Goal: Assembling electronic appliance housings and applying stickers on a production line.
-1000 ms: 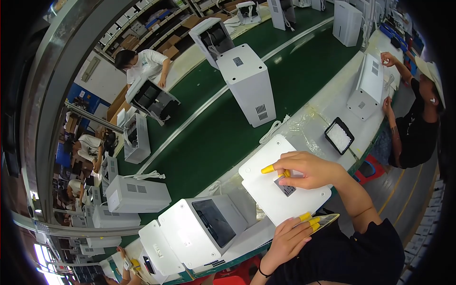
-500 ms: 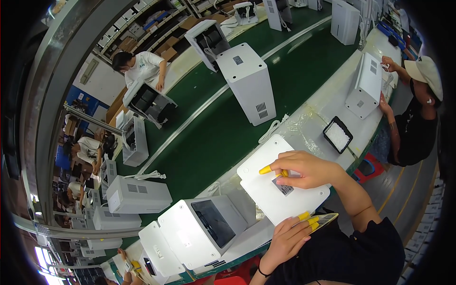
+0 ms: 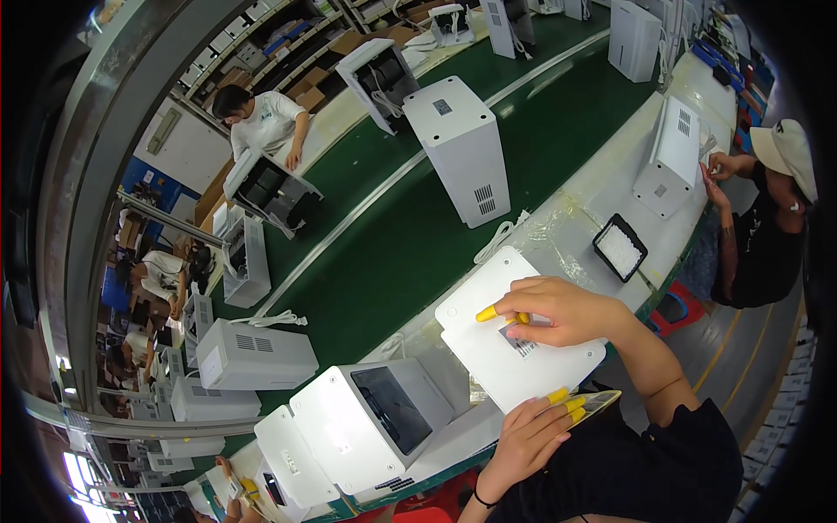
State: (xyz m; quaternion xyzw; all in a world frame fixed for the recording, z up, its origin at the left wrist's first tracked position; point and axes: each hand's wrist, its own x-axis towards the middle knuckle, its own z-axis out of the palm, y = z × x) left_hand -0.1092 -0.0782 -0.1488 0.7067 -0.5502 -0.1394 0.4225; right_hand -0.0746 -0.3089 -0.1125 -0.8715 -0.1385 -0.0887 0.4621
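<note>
A white appliance housing with screws at its corners lies on the bench before me. My right hand rests on its flat face, index finger stretched out and thumb apart, beside a small printed label. The hand partly covers this label. Yellow finger cots sit on fingertips of both hands. Lower down, at the housing's near edge, my left hand has its fingers together over a thin, yellowish, see-through sheet. Its thumb is hidden.
Another white unit with a dark window stands to the left. A black tray of white pieces is at the right. Beyond runs a green conveyor with a tall white unit. A co-worker handles a unit at the far right.
My right thumb has shifted slightly over the label; my left hand stays put. The tall unit on the conveyor has moved a little right. The right co-worker's hands have come closer together.
</note>
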